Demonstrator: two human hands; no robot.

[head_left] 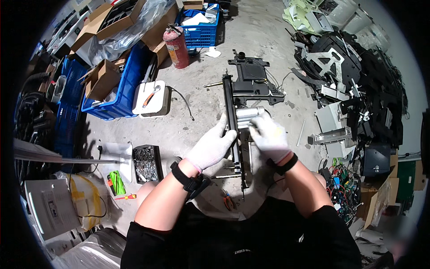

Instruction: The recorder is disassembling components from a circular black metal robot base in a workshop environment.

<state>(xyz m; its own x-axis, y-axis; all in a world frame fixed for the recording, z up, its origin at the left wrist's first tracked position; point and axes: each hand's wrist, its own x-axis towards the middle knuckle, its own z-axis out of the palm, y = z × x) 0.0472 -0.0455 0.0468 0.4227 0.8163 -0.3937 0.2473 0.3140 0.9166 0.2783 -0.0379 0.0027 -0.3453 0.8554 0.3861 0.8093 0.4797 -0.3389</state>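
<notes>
My left hand (211, 147), in a white glove, grips the side of a long black bar-shaped frame (230, 105) standing on the floor in front of me. A silver cylinder (250, 113) and shiny metal parts are fixed along its right side. My gloved right hand (270, 138) is at those metal parts, its fingers curled inward and slightly blurred. What those fingers pinch, if anything, is hidden. Just beyond the bar lies a flat black mechanical assembly (253, 71) with thin cables. Orange-handled pliers (229, 201) rest on the floor close to my body.
At left are a black tray of screws (146, 164), a green case (116, 182), a screwdriver (127, 197) and a white box (144, 107) with a wrench on top. Blue crates (114, 101) and a red extinguisher (176, 47) stand farther off. Scrap parts (345, 67) and tangled wires (342, 190) crowd the right.
</notes>
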